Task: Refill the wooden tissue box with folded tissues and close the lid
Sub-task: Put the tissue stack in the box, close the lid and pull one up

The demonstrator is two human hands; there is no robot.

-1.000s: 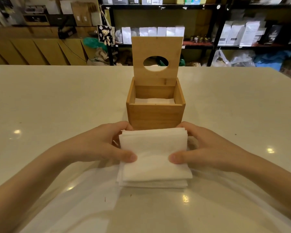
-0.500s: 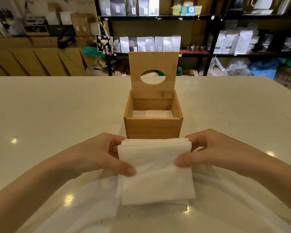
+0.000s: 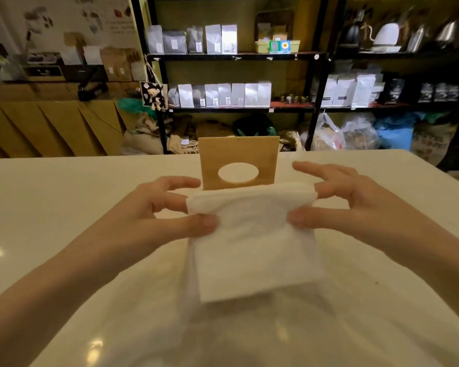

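Observation:
A stack of folded white tissues (image 3: pixel 252 245) hangs in the air in front of the wooden tissue box. My left hand (image 3: pixel 159 213) pinches its left edge between thumb and fingers. On the right edge, my right hand (image 3: pixel 339 205) does the same. Behind the tissues only the box's open lid (image 3: pixel 265 157) shows, standing upright with an oval hole in it. The box body is hidden behind the tissues.
The box stands on a wide pale table (image 3: pixel 64 207). Below the lifted stack lies a clear plastic wrapper (image 3: pixel 249 335), blurred. Black shelves with white bags (image 3: pixel 223 94) stand beyond the table's far edge.
Both hands have lifted the top tissues off the pile on the table and carried them up and forward, in front of the box. The camera has tilted up.

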